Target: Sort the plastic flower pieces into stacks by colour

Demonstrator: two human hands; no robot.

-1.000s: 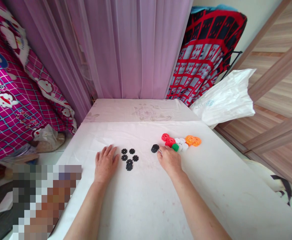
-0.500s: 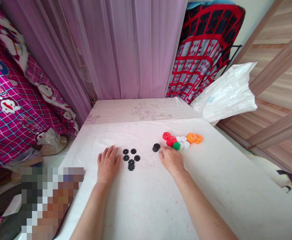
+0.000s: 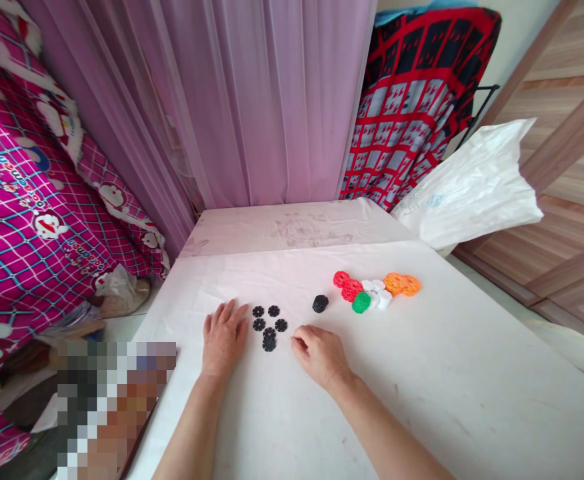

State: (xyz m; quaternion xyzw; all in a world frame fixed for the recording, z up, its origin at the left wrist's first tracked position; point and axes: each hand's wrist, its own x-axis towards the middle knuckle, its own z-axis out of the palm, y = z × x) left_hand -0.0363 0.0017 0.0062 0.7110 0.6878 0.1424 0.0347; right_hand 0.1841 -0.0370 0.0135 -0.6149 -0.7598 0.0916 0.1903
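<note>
Right hand [image 3: 322,355] nearer black discs [image 3: 269,333], grip pinched, hold unclear

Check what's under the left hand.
White table cover shows around the left hand, which lies palm down beside the black discs; whatever is under its palm is covered.

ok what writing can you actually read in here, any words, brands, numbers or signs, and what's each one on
"Doraemon": on the pink checked cloth, seemingly printed twice, slanted and bent by folds.
Faint print on the white bag: too blurred to read.
Small marks on the red-and-black cloth: too small to tell.
Black discs: no lettering visible.
Numbers: none that can be read.
</note>
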